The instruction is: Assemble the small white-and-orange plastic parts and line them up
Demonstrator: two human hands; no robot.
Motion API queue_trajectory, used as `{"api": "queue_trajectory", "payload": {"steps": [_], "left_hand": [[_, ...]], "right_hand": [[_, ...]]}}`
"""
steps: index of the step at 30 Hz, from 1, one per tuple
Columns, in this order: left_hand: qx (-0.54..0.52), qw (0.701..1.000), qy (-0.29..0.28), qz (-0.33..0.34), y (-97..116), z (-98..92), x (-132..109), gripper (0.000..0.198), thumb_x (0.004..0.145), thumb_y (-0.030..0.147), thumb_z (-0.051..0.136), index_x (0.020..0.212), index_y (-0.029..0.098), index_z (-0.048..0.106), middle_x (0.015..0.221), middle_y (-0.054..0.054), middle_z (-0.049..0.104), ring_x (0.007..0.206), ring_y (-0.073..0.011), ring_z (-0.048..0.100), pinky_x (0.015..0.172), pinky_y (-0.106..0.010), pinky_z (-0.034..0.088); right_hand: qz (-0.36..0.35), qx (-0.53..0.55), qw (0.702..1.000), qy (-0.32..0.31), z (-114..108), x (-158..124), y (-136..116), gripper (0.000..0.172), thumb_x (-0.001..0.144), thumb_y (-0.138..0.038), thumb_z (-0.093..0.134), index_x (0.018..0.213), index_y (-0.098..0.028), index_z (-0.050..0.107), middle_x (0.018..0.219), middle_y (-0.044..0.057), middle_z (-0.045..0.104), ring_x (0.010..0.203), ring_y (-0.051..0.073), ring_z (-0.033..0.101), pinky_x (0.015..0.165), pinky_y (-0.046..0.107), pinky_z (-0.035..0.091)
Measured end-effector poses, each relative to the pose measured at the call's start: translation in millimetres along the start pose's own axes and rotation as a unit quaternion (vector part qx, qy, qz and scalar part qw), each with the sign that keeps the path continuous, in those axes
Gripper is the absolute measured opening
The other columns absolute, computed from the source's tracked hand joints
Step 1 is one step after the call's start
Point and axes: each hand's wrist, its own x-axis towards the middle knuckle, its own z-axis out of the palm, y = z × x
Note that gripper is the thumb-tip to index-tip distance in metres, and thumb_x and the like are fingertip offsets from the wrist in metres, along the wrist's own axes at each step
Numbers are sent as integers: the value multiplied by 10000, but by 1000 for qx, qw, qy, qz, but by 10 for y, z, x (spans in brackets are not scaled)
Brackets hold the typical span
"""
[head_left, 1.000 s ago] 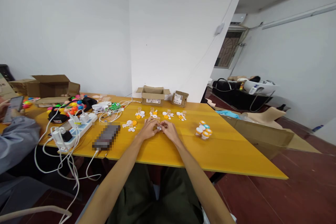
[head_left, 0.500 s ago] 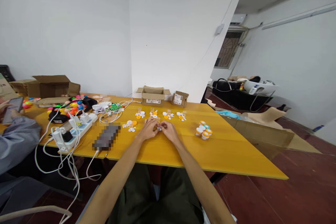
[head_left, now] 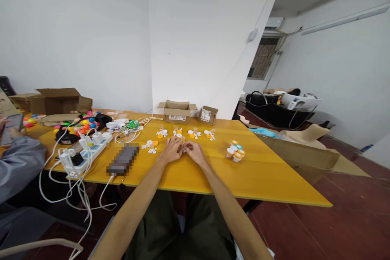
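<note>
My left hand [head_left: 171, 151] and my right hand [head_left: 195, 152] meet over the middle of the yellow table, fingers bent and pinched together. Between the fingertips is a small pale or clear piece [head_left: 183, 150], mostly hidden and too small to name. Beyond my hands stand several groups of parts, each with a clear plastic cup, an orange ring and small white discs, such as the orange ring [head_left: 191, 136] and the clear cup [head_left: 176, 128]. White cut-out discs [head_left: 149, 144] lie left of my left hand. To the right stands a cluster of lidded little jars [head_left: 235, 152] with orange, white and teal lids.
A blurred phone-like device [head_left: 123, 160] and a white power strip [head_left: 91, 153] with tangled cables lie at left. Open cardboard boxes [head_left: 177, 112] stand at the back. Colourful balls [head_left: 88, 122] fill a black bag. At far left another person's sleeve [head_left: 22, 166] shows.
The view has shifted very slightly. My hands stay together in the same place, with only small finger movement; the parts on the table have not moved.
</note>
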Motion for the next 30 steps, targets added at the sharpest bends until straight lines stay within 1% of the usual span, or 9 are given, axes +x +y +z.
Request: {"api": "queue_trajectory", "payload": {"steps": [8,14,19,25,30], "left_hand": [[-5,1000,3,-6,55,-52,6,115,829,128,571,845,221,637,908,-65,690,1043,-271,550,927,-417,393],[-17,1000,0,-9,60,-59,9,109,833,139,576,839,225,643,900,-59,688,1036,-267,543,928,-408,390],[-31,999,-5,-15,55,-69,17,112,824,132,580,825,223,645,903,-58,695,1049,-267,535,941,-416,391],[-40,999,4,-20,25,-62,22,123,836,130,575,817,227,649,866,-51,687,1055,-264,535,954,-421,385],[-27,999,9,-19,-24,-19,17,144,832,110,572,837,226,656,937,-59,672,1100,-262,515,970,-427,379]], "right_hand": [[6,1,1000,-3,1,3,-4,101,715,-238,546,742,-218,641,712,4,715,656,175,676,672,305,557],[5,-10,1000,-8,-15,9,17,112,717,-240,556,766,-219,655,734,7,727,675,179,683,686,311,561],[11,-27,1000,2,-30,11,7,119,696,-212,552,761,-220,651,742,7,730,675,181,684,695,312,560],[19,-61,998,23,-52,16,12,109,711,-216,553,752,-224,654,741,7,729,682,185,682,707,318,559],[24,-76,996,45,-70,26,48,76,713,-231,580,743,-229,650,747,7,734,685,187,679,719,325,564]]}}
